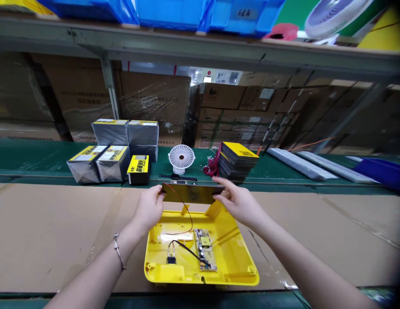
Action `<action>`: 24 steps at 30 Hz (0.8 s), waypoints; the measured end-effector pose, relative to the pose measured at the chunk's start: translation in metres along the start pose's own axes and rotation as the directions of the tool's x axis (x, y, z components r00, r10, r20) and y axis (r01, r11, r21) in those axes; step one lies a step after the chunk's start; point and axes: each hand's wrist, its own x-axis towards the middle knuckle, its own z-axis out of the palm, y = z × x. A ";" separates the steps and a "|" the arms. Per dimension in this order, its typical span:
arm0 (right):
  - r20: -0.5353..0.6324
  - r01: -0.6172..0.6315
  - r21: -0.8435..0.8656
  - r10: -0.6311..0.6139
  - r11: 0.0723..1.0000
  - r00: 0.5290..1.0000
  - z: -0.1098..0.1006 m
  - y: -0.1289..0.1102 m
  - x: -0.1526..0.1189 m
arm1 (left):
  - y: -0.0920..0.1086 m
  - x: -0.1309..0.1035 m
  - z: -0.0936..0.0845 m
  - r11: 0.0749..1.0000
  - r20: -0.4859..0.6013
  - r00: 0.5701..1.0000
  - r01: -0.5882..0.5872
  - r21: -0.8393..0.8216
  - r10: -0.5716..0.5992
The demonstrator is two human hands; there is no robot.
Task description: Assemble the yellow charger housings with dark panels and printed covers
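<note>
Near the front edge of the cardboard-covered surface point(67, 223), a yellow casing point(228, 253) is set; above its far rim, a dark panel point(198, 194) is pinched at its ends by the fingers of the left hand point(148, 208) and right hand point(240, 202); inside the casing, a circuit board point(210, 256) is seen.

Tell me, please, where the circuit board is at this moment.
In the head view, the circuit board lies inside the yellow housing at lower centre, right of the black wired component.
</note>
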 end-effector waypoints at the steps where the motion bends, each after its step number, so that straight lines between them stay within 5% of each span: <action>1: -0.110 0.074 -0.071 -0.081 0.995 0.991 0.002 -0.008 -0.001 | 0.002 0.000 0.001 1.000 -0.004 1.000 -0.002 0.011 0.002; 3: -0.228 0.234 -0.295 -0.306 0.927 0.925 0.009 -0.028 -0.001 | 0.004 0.000 0.005 1.000 -0.005 1.000 -0.010 0.017 0.010; 5: -0.120 0.333 -0.490 -0.441 0.805 0.890 0.020 -0.046 -0.001 | 0.007 -0.001 0.009 1.000 0.003 1.000 -0.021 0.007 0.021; 8: 0.116 0.365 -0.584 -0.371 0.725 0.921 0.038 -0.057 0.000 | 0.008 -0.003 0.013 1.000 0.009 1.000 -0.028 -0.014 0.028; 14: 0.402 0.414 -0.412 -0.245 0.812 0.882 0.039 -0.046 0.009 | 0.010 -0.010 0.013 0.999 -0.009 1.000 0.019 -0.039 -0.019; 19: 0.341 0.275 -0.487 -0.110 0.829 0.934 0.028 -0.053 0.018 | 0.010 -0.014 0.012 0.997 -0.007 0.998 0.061 -0.054 -0.062; 24: 0.266 0.296 -0.475 -0.186 0.829 0.946 0.023 -0.071 0.009 | 0.005 -0.007 0.001 0.989 0.047 0.988 0.150 -0.018 -0.149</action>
